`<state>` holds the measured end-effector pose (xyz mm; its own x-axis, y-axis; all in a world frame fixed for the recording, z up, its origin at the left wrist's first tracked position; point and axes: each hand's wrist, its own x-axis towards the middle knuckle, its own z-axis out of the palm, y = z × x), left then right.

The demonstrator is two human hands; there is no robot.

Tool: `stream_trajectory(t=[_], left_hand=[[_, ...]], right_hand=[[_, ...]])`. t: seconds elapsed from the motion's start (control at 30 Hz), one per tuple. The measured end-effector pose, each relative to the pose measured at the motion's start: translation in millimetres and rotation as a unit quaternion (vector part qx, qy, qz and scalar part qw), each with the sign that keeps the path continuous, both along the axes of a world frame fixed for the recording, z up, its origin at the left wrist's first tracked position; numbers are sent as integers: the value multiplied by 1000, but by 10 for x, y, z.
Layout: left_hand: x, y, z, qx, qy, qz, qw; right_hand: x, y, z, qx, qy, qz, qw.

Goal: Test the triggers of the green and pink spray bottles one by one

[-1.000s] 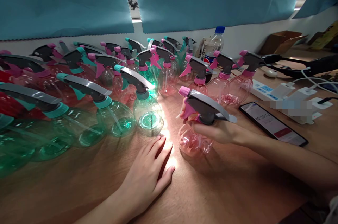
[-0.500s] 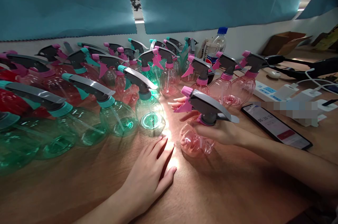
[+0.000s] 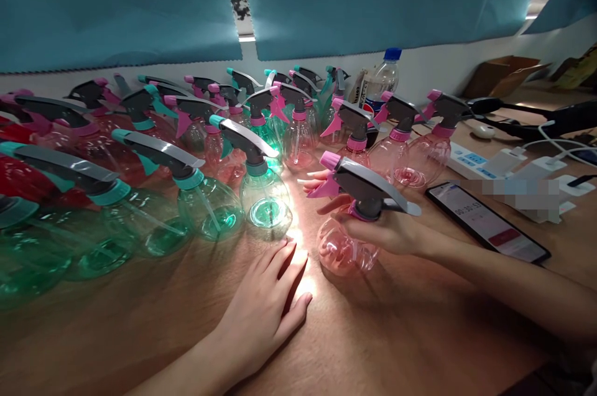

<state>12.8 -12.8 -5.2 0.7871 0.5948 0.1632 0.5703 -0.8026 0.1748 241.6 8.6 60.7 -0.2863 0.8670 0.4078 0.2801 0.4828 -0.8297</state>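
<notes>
Left hand (image 3: 270, 293) open, palm down on tabletop (image 3: 326, 359). Just beyond, to its right: pink spray bottle (image 3: 339, 254) on tabletop, right hand (image 3: 392, 232) round neck, fingers extended; actual grip impossible to tell. Best: base flat, neck steadied, fingertips off trigger (image 3: 326, 187). Farther: phone (image 3: 487, 222), timer about 00:30:53. By wall (image 3: 429, 69): blue-capped bottle (image 3: 383, 82), Pepsi-style logo (image 3: 368, 108) partly hidden.
</notes>
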Motion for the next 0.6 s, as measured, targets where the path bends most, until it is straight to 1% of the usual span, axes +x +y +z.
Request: stream_trajectory(t=[0.33,0.6], left_hand=[[0,7,3,0,-4,2,1000],[-2,1,7,-2,-4,4,1000]], right_hand=[[-21,-2,-3,15,8,0,1000],[-5,7,-14,7,18,5,1000]])
